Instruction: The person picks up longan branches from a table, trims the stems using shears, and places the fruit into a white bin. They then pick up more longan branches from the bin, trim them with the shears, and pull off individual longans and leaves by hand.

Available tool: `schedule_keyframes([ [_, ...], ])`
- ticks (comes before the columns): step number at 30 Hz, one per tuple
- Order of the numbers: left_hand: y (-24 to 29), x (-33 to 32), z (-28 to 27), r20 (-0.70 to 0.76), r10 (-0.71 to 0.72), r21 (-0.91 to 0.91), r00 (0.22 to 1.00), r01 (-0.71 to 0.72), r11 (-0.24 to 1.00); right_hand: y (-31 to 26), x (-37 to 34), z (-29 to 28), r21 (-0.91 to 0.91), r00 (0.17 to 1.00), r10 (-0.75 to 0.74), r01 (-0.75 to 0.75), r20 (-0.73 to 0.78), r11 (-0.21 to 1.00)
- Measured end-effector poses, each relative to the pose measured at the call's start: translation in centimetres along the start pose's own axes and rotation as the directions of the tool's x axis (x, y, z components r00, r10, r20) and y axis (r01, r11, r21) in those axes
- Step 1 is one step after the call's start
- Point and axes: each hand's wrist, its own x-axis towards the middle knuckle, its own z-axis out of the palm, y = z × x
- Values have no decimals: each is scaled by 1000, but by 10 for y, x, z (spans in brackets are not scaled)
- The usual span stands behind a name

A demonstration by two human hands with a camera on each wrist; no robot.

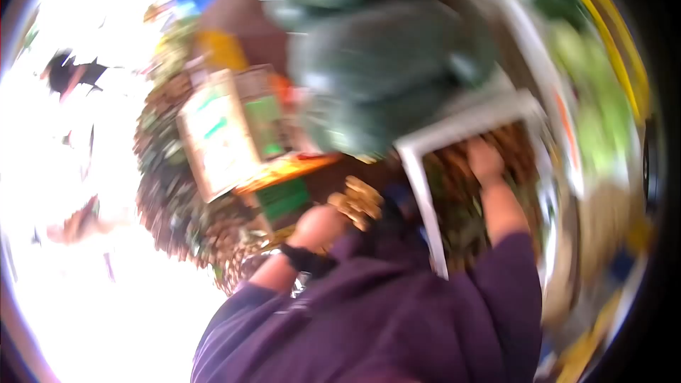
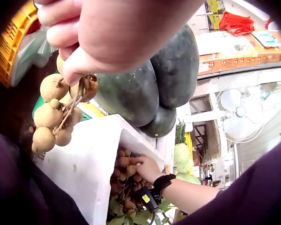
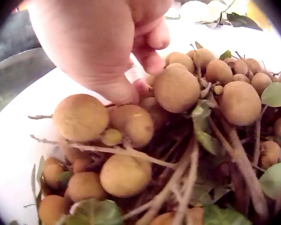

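My left hand grips a bunch of longans by its stems. The round tan fruits hang below the thumb in the left wrist view, beside a white foam box. Inside that box, my right hand reaches into a pile of longans on brown twigs with green leaves. Its thumb and curled fingers close in among the fruits in the right wrist view, the tips partly hidden behind a longan. A black band circles the right wrist.
Large dark green watermelons lie behind the box. Cartons and a leafy heap of longans are on the left. Pale green vegetables sit beyond the box, near a white fan. An orange crate stands beside the left hand.
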Motion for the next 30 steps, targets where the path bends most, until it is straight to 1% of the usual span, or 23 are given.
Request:
schedule_keyframes([
  [1, -6, 2, 7, 142, 47, 37, 989, -53, 998, -21, 0, -36, 92, 999, -48, 48, 1, 995],
  [2, 9, 0, 1, 68, -291, -334, 954, 297, 895, 7, -5, -15, 72, 986, -148, 153, -75, 986],
  [3, 12, -5, -6, 71, -236, -340, 969, 246, 908, 21, -4, -1, -54, 997, 33, -29, 70, 998],
  [4, 9, -1, -3, 99, -235, -391, 967, 255, 884, 20, -6, -15, -27, 1000, 3, -2, 14, 1000],
  [5, 15, -5, -14, 103, -252, -411, 962, 271, 870, 26, -10, -15, -25, 990, 140, -141, -23, 990],
  [7, 27, -21, -36, -9, -147, -411, 989, 131, 902, 36, -26, -14, 234, 945, 166, -100, -283, 967],
  [9, 26, -13, -25, -42, -177, -443, 983, 141, 886, 50, -34, -23, 252, 849, 118, 18, -515, 967],
  [10, 25, -6, -15, -29, -188, -440, 982, 156, 884, 56, -40, -29, 334, 855, 226, -66, -466, 940],
  [11, 30, -1, -8, -118, -271, -541, 955, 167, 824, 51, -46, -40, 355, 799, 228, -20, -557, 935],
  [12, 34, 0, 4, -55, -181, -479, 982, 133, 868, 49, -56, -45, 354, 810, 191, 22, -554, 935],
  [13, 32, 5, 3, -12, -97, -417, 995, 83, 905, 63, -85, -34, 456, 784, 262, 31, -563, 889],
  [14, 29, 6, -1, -112, -191, -485, 975, 115, 867, 50, -65, -44, 455, 860, 246, -19, -447, 890],
  [15, 32, 12, -3, -171, -196, -528, 965, 78, 846, 33, -78, -59, 334, 831, 145, 51, -537, 941],
  [16, 40, 13, -14, -189, -156, -569, 970, 22, 822, 21, -87, -75, 443, 819, 231, 31, -524, 896],
  [17, 38, 21, -4, -241, -168, -655, 956, -32, 755, 16, -95, -88, 403, 734, 227, 68, -640, 913],
  [18, 50, 21, -17, -49, -242, -825, 969, 97, 557, 16, -95, -99, 351, 649, 198, 113, -734, 930],
  [19, 51, 29, -23, 60, -204, -877, 977, 149, 457, 23, -96, -107, 483, 654, 317, 85, -687, 871],
  [20, 58, 30, -30, 176, -173, -935, 969, 219, 277, 11, -100, -127, 577, 618, 409, 90, -672, 812],
  [21, 66, 31, -34, 170, -108, -965, 980, 187, 185, 5, -108, -153, 502, 689, 398, -56, -606, 863],
  [23, 85, 41, -36, 66, 37, -998, 997, 65, 28, -4, -128, -183, 549, 737, 435, -105, -518, 830],
  [24, 102, 46, -43, 80, 58, -996, 995, 78, 47, 2, -133, -195, 553, 722, 461, -130, -516, 823],
  [26, 122, 56, -47, 19, 121, -999, 992, 25, -48, 1, -147, -206, 849, 709, 618, -52, -339, 525],
  [30, 157, 67, -57, -27, 275, -996, 961, -3, -86, -11, -169, -230, 903, 714, 620, 39, -325, 428],
])
